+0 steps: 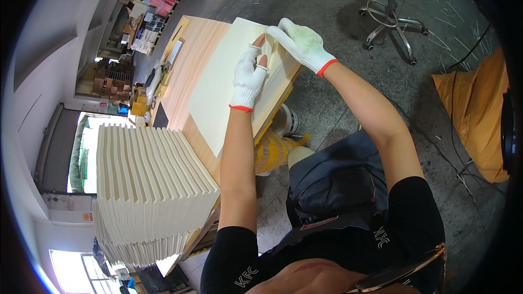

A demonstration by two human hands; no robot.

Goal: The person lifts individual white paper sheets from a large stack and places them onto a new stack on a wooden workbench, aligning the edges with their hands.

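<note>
A large cream sheet [212, 92] lies on the wooden table, with more sheet edges [279, 68] layered along its near right side. My left hand [248, 79], in a white knit glove with bare thumb and index fingertips, rests on the sheet with these two fingers stretched toward its right edge. At the sheet's far right corner my right hand [302, 42], gloved in white with a red cuff, has its fingers together over the edge and appears to grip it. The right thumb is hidden.
Left of my left forearm rises a tall stack of cream folded sheets [147, 174]. The wooden table [190, 35] carries tools and yellow tape rolls [140, 103] at its far left edge. A wheeled stool [391, 11] and an orange sack [474, 120] stand right.
</note>
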